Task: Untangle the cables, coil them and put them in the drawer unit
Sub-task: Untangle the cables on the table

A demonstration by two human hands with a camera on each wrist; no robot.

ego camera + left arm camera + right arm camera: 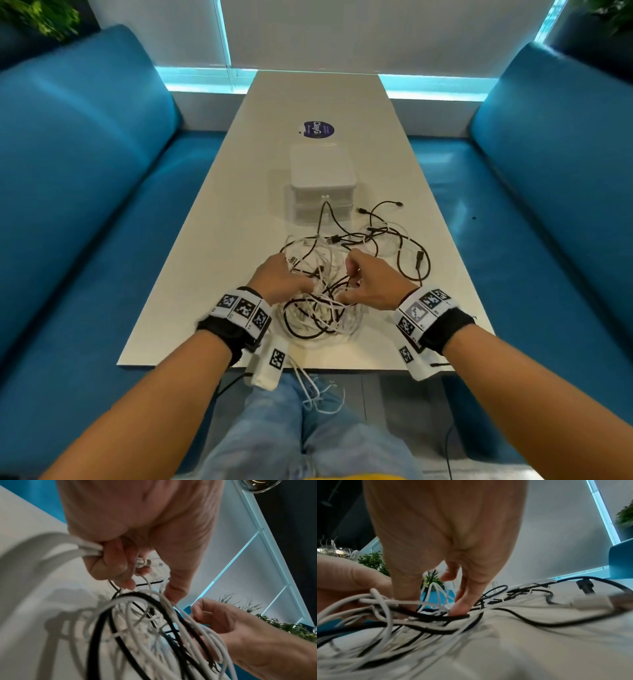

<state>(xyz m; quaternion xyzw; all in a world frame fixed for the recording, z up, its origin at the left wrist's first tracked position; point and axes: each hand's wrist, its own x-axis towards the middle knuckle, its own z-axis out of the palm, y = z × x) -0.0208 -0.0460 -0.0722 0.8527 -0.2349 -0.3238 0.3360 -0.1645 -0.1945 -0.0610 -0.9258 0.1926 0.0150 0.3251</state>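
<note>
A tangle of black and white cables (pixel 342 260) lies on the white table (pixel 239 192), just in front of the white drawer unit (pixel 322 178). My left hand (pixel 301 284) is at the tangle's left side, fingers curled round a bundle of white cables (pixel 89 549) with a white connector (pixel 147 562) by its fingertips. My right hand (pixel 349 284) is at the right side. Its fingers (pixel 462 604) dig into the strands and curl round white cables (pixel 202 627). A white loop (pixel 308 390) hangs over the front edge onto my lap. The drawers look closed.
A round purple sticker (pixel 317 129) lies on the table behind the drawer unit. Blue benches (pixel 85 154) flank the table on both sides. Black cable ends with plugs (pixel 419 257) spread out to the right of the tangle.
</note>
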